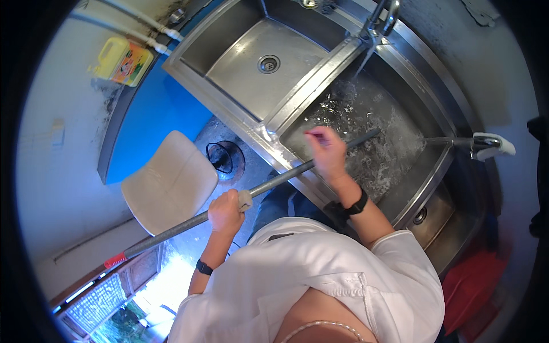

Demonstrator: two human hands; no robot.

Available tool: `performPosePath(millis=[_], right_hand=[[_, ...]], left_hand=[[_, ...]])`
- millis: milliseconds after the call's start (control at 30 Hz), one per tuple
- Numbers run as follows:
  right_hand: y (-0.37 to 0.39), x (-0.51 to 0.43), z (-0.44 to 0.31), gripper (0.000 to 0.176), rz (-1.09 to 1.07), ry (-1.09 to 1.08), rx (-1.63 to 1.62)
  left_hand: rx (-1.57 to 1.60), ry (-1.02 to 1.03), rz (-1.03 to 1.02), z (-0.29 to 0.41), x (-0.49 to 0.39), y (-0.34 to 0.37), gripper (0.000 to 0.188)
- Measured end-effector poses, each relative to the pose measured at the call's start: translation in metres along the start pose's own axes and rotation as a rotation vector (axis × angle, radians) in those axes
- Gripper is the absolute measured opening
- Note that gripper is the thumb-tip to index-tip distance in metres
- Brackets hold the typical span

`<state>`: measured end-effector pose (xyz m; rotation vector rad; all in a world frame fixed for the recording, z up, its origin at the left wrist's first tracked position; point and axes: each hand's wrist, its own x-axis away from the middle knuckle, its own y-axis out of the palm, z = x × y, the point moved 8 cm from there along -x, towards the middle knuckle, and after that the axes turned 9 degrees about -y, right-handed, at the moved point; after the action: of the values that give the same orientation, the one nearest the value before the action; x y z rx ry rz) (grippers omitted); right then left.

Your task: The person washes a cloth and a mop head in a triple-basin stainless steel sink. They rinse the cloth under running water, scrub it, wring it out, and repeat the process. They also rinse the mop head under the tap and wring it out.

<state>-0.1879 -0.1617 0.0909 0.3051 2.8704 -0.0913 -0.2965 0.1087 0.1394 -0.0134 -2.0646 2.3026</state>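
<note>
A long grey pole (188,225) with a red end cap (115,260) crosses in front of me at a slant. Its far end reaches over the water in the steel sink basin (429,171). My left hand (225,213) is wrapped around the pole near its middle. A pale cloth or sponge (245,200) sits on the pole against that hand. Over the basin's near edge, my right hand (328,152) is blurred, its fingers curled above the pole. A small red spot shows at its fingertips, too blurred to identify.
Water runs from a faucet (377,25) and from a second faucet (484,143) at the right. Left of the water is another basin (240,64) with a drain. A chair (171,180), a blue panel (150,115) and a yellow jug (124,60) stand to the left.
</note>
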Motion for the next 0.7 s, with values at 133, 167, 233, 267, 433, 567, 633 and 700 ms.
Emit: performPosePath(millis=[133,167,233,267,433,567,633,700], right_hand=[[0.123,0.023,-0.039,0.023,-0.425,-0.248,0.008],[0.147,0.030,-0.035,0.027,-0.563,-0.273,0.064],[0.186,0.047,-0.017,0.037,-0.866,-0.298,0.196],[0.187,0.050,-0.012,0.046,-0.876,-0.301,0.130],[0.102,0.044,0.053,0.045,-0.534,0.059,0.205],[-0.040,0.038,0.113,0.051,0.154,0.244,0.789],[-0.086,0.058,0.160,0.050,0.417,0.546,0.753],[-0.107,0.079,0.208,0.042,0.616,0.797,0.454]], left_hand=[[-0.016,0.028,0.022,-0.002,0.001,0.002,0.025],[0.002,0.029,0.015,-0.002,0.001,0.004,0.024],[0.011,0.045,0.030,-0.003,0.002,0.004,0.024],[0.012,0.036,0.016,-0.004,0.002,0.005,0.024],[-0.028,0.070,-0.024,-0.002,0.001,0.008,0.025],[0.037,0.067,-0.086,0.002,0.001,0.001,0.027],[0.032,0.052,-0.146,0.002,0.005,-0.007,0.029],[-0.017,0.104,-0.192,0.004,0.014,-0.022,0.029]])
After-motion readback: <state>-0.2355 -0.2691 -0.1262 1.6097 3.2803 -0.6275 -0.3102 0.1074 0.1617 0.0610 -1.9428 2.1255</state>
